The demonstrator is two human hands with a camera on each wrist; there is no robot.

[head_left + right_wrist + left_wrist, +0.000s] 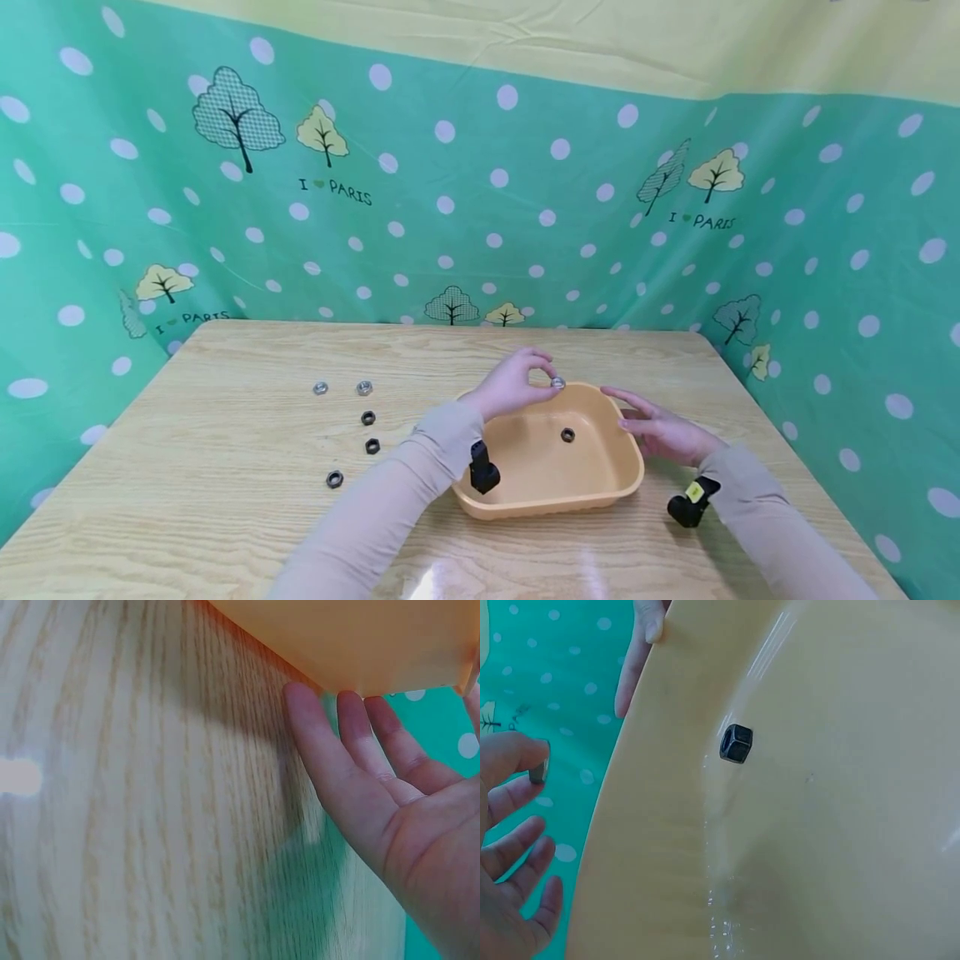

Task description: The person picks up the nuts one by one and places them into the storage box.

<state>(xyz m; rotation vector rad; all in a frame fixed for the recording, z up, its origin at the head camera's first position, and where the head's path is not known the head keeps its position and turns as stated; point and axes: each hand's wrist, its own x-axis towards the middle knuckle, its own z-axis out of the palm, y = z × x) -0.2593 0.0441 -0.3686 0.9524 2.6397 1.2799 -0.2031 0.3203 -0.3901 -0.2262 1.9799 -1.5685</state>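
A wooden table (225, 500) stood before a green dotted cloth (450, 183). On it sat a tan tray (600, 492), with a black nut (567, 434) lying loose on its floor. The left hand (513, 385) hovered over the tray's far rim, forearm stretched across the near-left corner, thumb and forefinger pinching a silver nut (558, 382) while the other fingers curled loosely. The right hand (663, 429) lay with straight, relaxed fingers against the tray's right wall, holding nothing. Left of the tray, well apart, two silver nuts (342, 387) and three black nuts (358, 446) rested on the table.
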